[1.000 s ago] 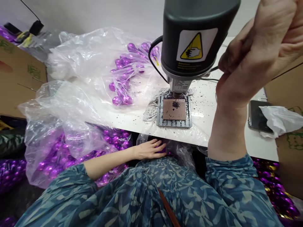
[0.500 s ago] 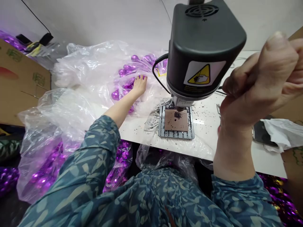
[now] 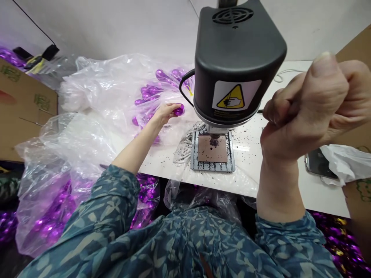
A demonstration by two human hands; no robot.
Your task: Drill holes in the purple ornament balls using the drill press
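My left hand (image 3: pixel 167 112) is closed around a shiny purple bulb-shaped piece (image 3: pixel 179 109), over a pile of similar purple pieces (image 3: pixel 150 92) in clear plastic. Raised at the right, my right hand (image 3: pixel 310 102) is curled into a grip beside a black bench machine (image 3: pixel 232 58) with a yellow warning label. What those fingers enclose is hidden. Below the machine's head, a brown square plate (image 3: pixel 213 154) with a small dark hole lies on a slotted grey metal base (image 3: pixel 195 165). Dark crumbs are scattered over both.
Clear plastic sheeting (image 3: pixel 95 81) spreads across the left of the white table (image 3: pixel 246 179). A phone (image 3: pixel 317 166) lies at the right, partly under white tissue (image 3: pixel 346 164). Cardboard boxes stand at both sides, the left box (image 3: pixel 23 112) beside the plastic. A black cable (image 3: pixel 181 90) loops from the machine.
My left hand has lifted out of the pile and come slightly nearer, now with a purple piece in its fingers. My right hand stays closed beside the machine; the view has shifted a little.
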